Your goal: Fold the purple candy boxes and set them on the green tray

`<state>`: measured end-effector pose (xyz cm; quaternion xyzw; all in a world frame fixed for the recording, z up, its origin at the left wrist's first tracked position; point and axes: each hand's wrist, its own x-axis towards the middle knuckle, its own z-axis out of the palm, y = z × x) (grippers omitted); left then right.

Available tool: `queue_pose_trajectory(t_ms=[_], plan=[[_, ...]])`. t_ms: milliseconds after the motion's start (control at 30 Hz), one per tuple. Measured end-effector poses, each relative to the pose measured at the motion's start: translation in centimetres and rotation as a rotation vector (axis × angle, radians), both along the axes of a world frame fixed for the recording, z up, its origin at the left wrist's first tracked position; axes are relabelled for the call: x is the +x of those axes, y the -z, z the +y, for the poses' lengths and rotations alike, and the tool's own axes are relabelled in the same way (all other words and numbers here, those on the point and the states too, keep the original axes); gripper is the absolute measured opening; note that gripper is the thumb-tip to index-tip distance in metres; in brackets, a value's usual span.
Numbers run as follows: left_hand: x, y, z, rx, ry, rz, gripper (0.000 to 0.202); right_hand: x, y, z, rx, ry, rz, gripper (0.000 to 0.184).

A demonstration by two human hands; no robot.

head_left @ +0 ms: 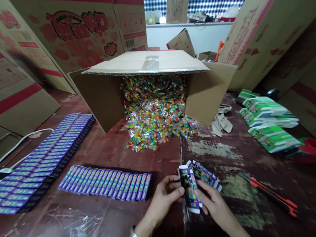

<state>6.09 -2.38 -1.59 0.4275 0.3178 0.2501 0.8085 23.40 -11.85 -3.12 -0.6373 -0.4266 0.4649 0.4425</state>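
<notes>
Currently, my left hand and right hand grip a purple carton by opposite sides, at five o'clock from the candy packets. From the carton, the box row lies at nine o'clock, the knife at three.

No words are reading clearly: red, dark-outlined characters are blurring on the tall carton at the table's far-left edge; barcode is showing beside. Arrows are marking the far-right carton.

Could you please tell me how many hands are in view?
2: the left hand on the left edge of the held carton, the right hand on its right edge.
</notes>
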Motion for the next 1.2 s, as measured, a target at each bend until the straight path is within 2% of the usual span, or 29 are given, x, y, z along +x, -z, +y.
queue_pose_trajectory(t_ms=[67, 133, 200, 267, 300, 367, 467, 600, 700, 767, 800, 833, 967, 1033, 1133, 1200], plan=[[-0.2, 0.2, 0.2, 0.003, -0.048, -0.007, 0.048, 1.2, 0.6, -0.1, 0.021, 0.043, -0.158, 0.040], [-0.5, 0.0, 0.3, -0.002, -0.085, -0.022, 0.049, 2.5, 0.8, -0.1, 0.047, 0.095, -0.421, 0.038], [-0.7, -0.4, 0.3, -0.025, -0.086, -0.040, 0.050, 3.2, 0.3, 0.0, 0.067, 0.170, -0.724, 0.045], [-0.8, -1.1, 0.1, -0.052, -0.022, -0.073, 0.050, 3.0, -1.0, 0.2, 0.117, 0.188, -0.884, 0.050], [-0.8, -1.5, 0.0, -0.058, 0.027, -0.099, 0.049, 2.5, -1.9, 0.4, 0.147, 0.148, -0.867, 0.049], [-0.8, -2.2, -0.2, -0.050, 0.115, -0.143, 0.048, 1.1, -3.6, 0.9, 0.197, -0.021, -0.686, 0.048], [-1.0, -3.1, -0.2, 0.021, 0.140, -0.159, 0.047, -0.8, -5.4, 1.7, 0.207, -0.237, -0.421, 0.049], [-2.1, -4.2, -0.2, 0.176, 0.221, -0.078, 0.050, -1.0, -6.6, 2.3, 0.136, -0.286, -0.261, 0.026], [-2.9, -4.8, -0.6, 0.304, 0.310, 0.046, 0.046, 0.0, -7.1, 2.4, -0.008, -0.473, -0.120, 0.011], [-3.1, -5.0, -0.9, 0.357, 0.305, 0.137, 0.041, 0.4, -7.2, 2.4, -0.093, -0.605, -0.060, 0.008], [-3.0, -5.0, -1.0, 0.373, 0.278, 0.174, 0.039, 0.5, -7.1, 2.5, -0.114, -0.616, -0.041, 0.008], [-2.8, -4.9, -1.0, 0.381, 0.234, 0.199, 0.036, 0.5, -7.0, 2.7, -0.110, -0.564, -0.028, 0.011], [-1.6, -4.0, -0.5, 0.366, -0.033, 0.152, 0.034, -0.4, -5.6, 3.8, 0.071, -0.059, -0.111, 0.030], [-1.1, -3.4, -0.3, 0.359, -0.150, 0.114, 0.034, -1.4, -4.7, 4.2, 0.143, -0.007, -0.168, 0.041], [-0.8, -2.5, -0.2, 0.357, -0.267, 0.132, 0.029, -3.3, -3.4, 4.4, 0.178, -0.019, -0.174, 0.025], [-0.7, -1.8, -0.3, 0.359, -0.326, 0.156, 0.025, -4.3, -2.8, 4.6, 0.193, 0.061, -0.167, 0.030]])
